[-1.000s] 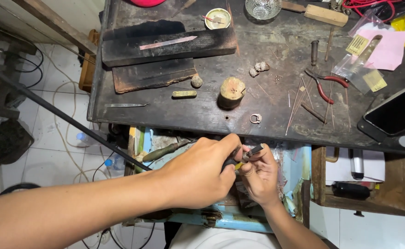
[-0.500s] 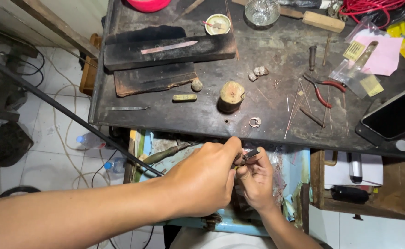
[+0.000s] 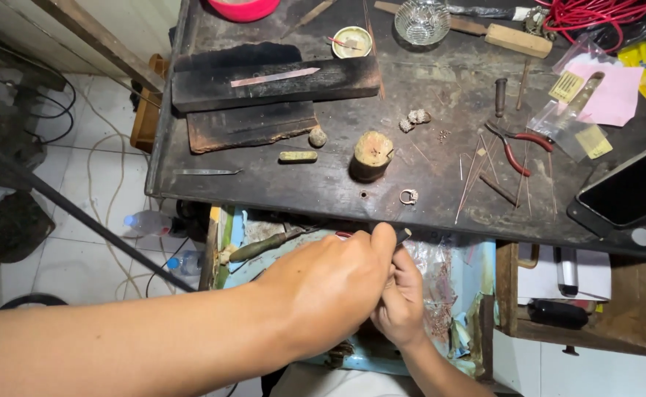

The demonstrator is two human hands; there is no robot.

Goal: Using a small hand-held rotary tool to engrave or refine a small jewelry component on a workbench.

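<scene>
The dark, scorched metal-topped desk (image 3: 301,187) fills the upper half of the view, its near edge running just above the two hands. At about eleven o'clock on it lies a long charred black wooden block (image 3: 212,84) with a thin pale metal strip (image 3: 275,76) resting along its top. At three o'clock a black flat phone (image 3: 632,187) leans at the desk's right edge. Below the desk edge at six o'clock an open pale blue drawer (image 3: 234,228) holds a green-handled tool (image 3: 260,248) lying slantwise.

The left hand (image 3: 326,287) sits over the drawer, in front of and partly covering the right hand (image 3: 400,305), which is tucked just behind it toward four o'clock. The left fingers (image 3: 382,239) are closed together round a small dark slender tool (image 3: 402,234), whose tip pokes out at one o'clock from the thumb, just short of the desk's edge. The right fingers are curled shut against the left hand; what they pinch is hidden, so I cannot tell.

At twelve o'clock from the hands stands a short round wooden stump (image 3: 370,154), and at two o'clock red-handled pliers (image 3: 518,143) lie among thin wires. A small silver ring (image 3: 409,196) rests on the desk just above the tool's tip, apart from it.
</scene>
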